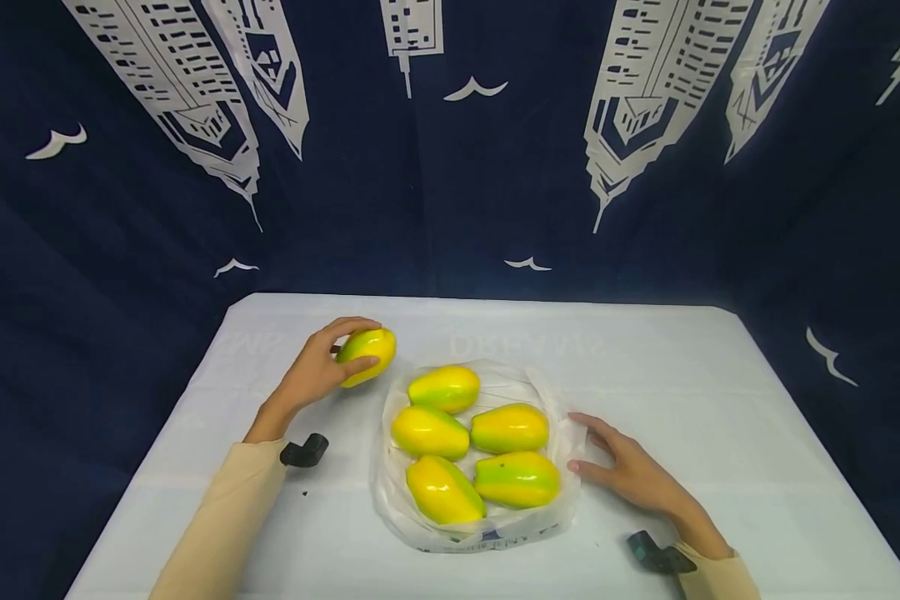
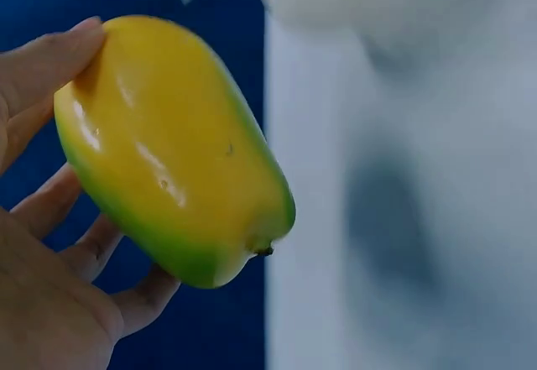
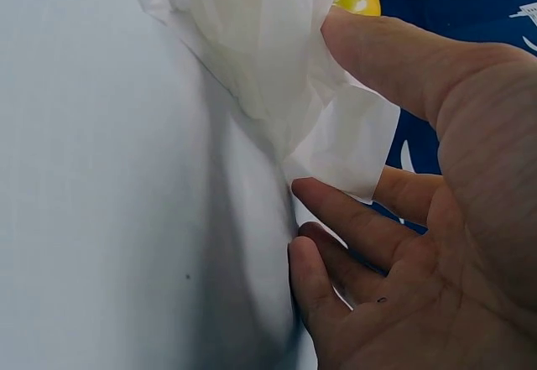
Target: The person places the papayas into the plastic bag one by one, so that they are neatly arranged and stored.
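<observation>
A yellow-green mango (image 2: 168, 143) is gripped by my left hand (image 1: 321, 367), thumb and fingers spread around its sides. The hand holds it above the table, just beyond the upper left of a white plastic bag (image 1: 386, 508); its stem end shows in the left wrist view. Several similar mangoes, one of them the nearest mango (image 1: 444, 492), lie on the opened-out bag. At the bag's right edge, my right hand (image 1: 633, 471) has its thumb and fingers apart, touching the plastic. In the right wrist view, a bag flap (image 3: 348, 139) hides part of a finger.
The table (image 1: 720, 400) has a white cover. Behind it hangs a dark blue cloth (image 1: 420, 192) with white building and bird prints. A black wrist device (image 1: 305, 451) sits at the left sleeve, another wrist device (image 1: 658, 553) at the right.
</observation>
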The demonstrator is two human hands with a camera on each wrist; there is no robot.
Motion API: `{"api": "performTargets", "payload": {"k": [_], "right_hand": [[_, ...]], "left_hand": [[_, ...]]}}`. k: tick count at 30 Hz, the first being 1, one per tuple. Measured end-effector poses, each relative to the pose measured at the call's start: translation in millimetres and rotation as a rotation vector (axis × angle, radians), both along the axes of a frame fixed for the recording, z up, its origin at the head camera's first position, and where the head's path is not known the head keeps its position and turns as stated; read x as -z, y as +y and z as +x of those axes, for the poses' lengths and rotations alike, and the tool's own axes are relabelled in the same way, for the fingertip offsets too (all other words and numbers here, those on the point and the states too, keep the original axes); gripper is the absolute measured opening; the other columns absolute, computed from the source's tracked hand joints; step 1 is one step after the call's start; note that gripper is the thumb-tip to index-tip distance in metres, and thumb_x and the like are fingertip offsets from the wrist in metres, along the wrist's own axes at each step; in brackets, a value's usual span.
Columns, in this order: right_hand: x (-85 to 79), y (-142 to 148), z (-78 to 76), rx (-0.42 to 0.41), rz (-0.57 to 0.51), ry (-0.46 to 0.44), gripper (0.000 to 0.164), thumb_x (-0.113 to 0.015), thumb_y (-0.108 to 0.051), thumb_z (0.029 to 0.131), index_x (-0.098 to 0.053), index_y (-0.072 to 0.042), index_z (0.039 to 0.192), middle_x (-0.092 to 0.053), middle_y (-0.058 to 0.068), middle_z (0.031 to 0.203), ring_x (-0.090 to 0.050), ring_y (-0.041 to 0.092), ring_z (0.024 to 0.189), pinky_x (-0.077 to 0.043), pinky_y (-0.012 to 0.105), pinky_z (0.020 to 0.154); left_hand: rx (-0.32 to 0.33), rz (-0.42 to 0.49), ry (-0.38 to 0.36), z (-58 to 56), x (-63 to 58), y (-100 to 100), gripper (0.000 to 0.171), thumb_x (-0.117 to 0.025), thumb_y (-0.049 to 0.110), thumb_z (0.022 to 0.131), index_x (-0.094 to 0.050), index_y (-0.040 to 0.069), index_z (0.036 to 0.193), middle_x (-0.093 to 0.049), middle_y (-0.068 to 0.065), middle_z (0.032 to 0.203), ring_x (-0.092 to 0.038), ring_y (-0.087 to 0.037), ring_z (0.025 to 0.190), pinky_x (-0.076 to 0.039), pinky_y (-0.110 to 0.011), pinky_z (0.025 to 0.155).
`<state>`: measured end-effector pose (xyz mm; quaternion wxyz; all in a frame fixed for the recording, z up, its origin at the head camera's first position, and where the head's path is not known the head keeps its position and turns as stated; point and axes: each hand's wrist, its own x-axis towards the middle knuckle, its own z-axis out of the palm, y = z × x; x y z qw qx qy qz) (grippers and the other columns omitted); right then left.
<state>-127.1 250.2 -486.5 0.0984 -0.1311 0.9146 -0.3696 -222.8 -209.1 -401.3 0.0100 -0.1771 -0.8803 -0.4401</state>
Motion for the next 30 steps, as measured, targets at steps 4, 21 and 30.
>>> {"api": "performTargets", "payload": {"k": [4,21,30], "right_hand": [[0.7,1.2,0.3,-0.003,0.000,0.009,0.078,-0.072,-0.046,0.090,-0.040,-0.012,0.152,-0.037,0.025,0.157,-0.049,0.048,0.134,-0.042,0.057,0.108],[3.9,1.0,-3.7,-0.033,-0.040,0.029,0.078,-0.071,-0.044,0.092,-0.037,-0.010,0.153,-0.037,0.023,0.158,-0.047,0.046,0.136,-0.041,0.054,0.109],[0.8,1.4,-1.8,-0.017,-0.058,0.012,0.086,-0.073,-0.040,0.091,-0.027,-0.013,0.158,-0.029,0.026,0.161,-0.046,0.047,0.137,-0.041,0.052,0.109]], "left_hand": [[0.087,0.051,0.046,-0.6,-24.9,40.2,0.043,-0.076,0.029,0.091,-0.062,0.026,0.132,-0.055,0.004,0.142,-0.052,-0.021,0.129,-0.049,-0.051,0.099],[0.422,-0.085,0.041,-18.6,-5.2,177.1,0.045,-0.074,0.020,0.092,-0.058,0.019,0.135,-0.057,0.003,0.139,-0.051,-0.015,0.128,-0.041,-0.033,0.113],[0.443,-0.454,0.065,-12.4,8.5,200.1,0.044,-0.065,0.025,0.099,-0.055,0.026,0.142,-0.049,0.002,0.145,-0.046,-0.019,0.131,-0.042,-0.036,0.113]]}}
